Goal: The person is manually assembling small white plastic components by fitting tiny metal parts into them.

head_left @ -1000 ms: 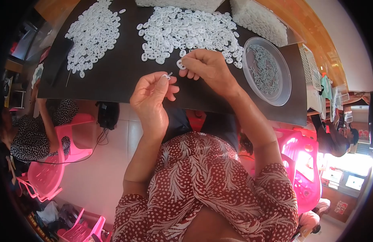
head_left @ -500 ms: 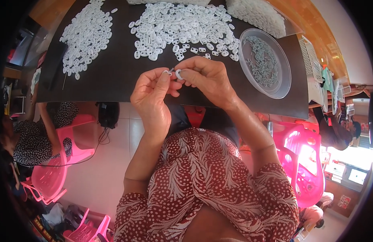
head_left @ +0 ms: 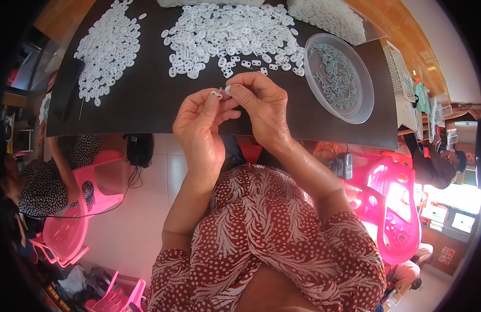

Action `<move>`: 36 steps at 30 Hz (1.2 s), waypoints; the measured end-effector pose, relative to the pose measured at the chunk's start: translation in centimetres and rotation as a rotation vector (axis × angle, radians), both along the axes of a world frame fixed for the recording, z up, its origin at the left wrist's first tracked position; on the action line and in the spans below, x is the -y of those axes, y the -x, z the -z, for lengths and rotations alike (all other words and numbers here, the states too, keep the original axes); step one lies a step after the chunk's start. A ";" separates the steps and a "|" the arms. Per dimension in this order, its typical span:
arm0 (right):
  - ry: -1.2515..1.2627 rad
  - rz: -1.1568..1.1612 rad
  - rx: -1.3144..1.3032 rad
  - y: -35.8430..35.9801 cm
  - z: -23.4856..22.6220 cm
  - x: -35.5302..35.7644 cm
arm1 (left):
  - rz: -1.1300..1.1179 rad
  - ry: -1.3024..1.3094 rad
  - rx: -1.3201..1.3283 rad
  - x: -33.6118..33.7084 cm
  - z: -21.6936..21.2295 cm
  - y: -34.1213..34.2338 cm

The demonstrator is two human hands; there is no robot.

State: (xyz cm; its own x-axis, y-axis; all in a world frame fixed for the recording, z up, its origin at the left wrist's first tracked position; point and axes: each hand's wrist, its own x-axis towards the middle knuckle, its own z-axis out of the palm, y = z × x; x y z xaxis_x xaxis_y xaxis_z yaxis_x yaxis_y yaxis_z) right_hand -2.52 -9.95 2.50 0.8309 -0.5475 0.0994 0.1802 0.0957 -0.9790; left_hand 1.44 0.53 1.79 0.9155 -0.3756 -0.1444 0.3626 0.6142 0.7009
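Over the table's near edge my two hands almost meet at the fingertips. My left hand [head_left: 201, 124] is closed in a pinch on a small white oval plastic piece [head_left: 216, 94], and a thin grey pin [head_left: 220, 89] sticks up from it. Between thumb and forefinger my right hand [head_left: 266, 106] pinches another white plastic piece [head_left: 228, 90], mostly covered by the fingers. A gap cannot be made out clearly between the pin and this second piece. Beyond the hands lies a wide heap of white oval pieces [head_left: 230, 34] with holes in them.
A second heap of white pieces [head_left: 108, 49] lies at the left of the dark table [head_left: 141, 104]. To the right, a round clear tub [head_left: 365, 104] holds grey-green pins [head_left: 335, 75]. White pieces fill a clear box [head_left: 331, 21] behind. Pink chairs [head_left: 401, 218] and people are around.
My right hand has turned a little and come in toward the left, its fingertips covering more of the white piece. My left hand keeps its pinch. The whole view has shifted slightly.
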 end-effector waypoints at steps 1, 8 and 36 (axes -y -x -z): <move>-0.010 0.010 -0.012 0.0 0.0 -0.1 | -0.014 0.019 -0.008 0.1 -0.1 0.0; 0.427 0.011 0.006 0.4 0.8 0.6 | -0.005 0.021 0.025 -0.5 -0.3 -0.2; -0.094 -0.106 -0.222 2.1 -1.8 2.8 | 0.018 -0.155 0.087 -0.7 0.0 0.4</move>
